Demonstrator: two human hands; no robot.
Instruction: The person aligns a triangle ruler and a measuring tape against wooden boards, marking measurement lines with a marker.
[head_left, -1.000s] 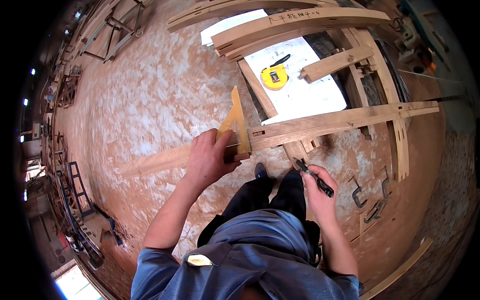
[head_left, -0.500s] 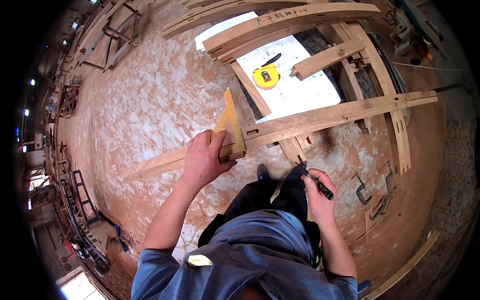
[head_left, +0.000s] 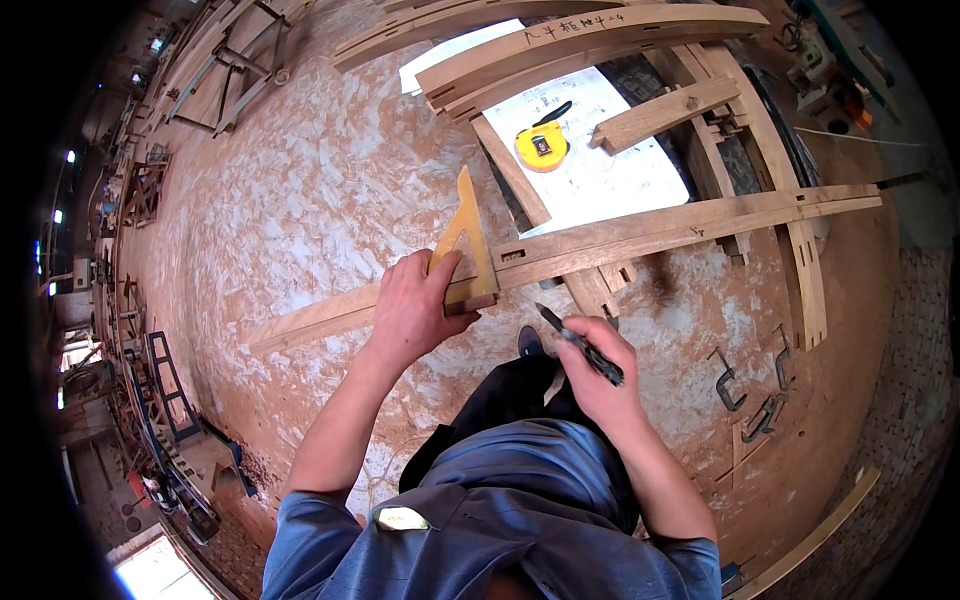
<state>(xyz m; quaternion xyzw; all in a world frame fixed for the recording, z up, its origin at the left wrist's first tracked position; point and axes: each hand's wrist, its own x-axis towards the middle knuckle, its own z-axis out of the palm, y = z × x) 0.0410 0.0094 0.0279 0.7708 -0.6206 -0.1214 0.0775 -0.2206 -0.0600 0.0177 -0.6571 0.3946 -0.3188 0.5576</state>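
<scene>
A long wooden rail (head_left: 620,238) with a mortise slot runs slantwise in front of me. Over its left part, my left hand (head_left: 410,308) is closed around a yellow triangular set square (head_left: 479,262), its thick base edge near the rail's close side. The square's pointed tip sticks out past the rail's far edge. Closer to my body, my right hand (head_left: 606,378) grips a black pen (head_left: 592,354). Its tip points up and left toward the square, apart from the rail.
White drawing sheets (head_left: 648,182) lie beyond the rail, with a yellow tape measure (head_left: 542,150) and a short notched timber (head_left: 665,115) over them. Marked beams (head_left: 590,45) are stacked farther off. Several clamps (head_left: 728,390) rest on the floor at right; a foot (head_left: 530,342) shows below the rail.
My right hand has moved left and the pen has come closer to the square. My left hand keeps its hold on the square. The whole view has shifted slightly.
</scene>
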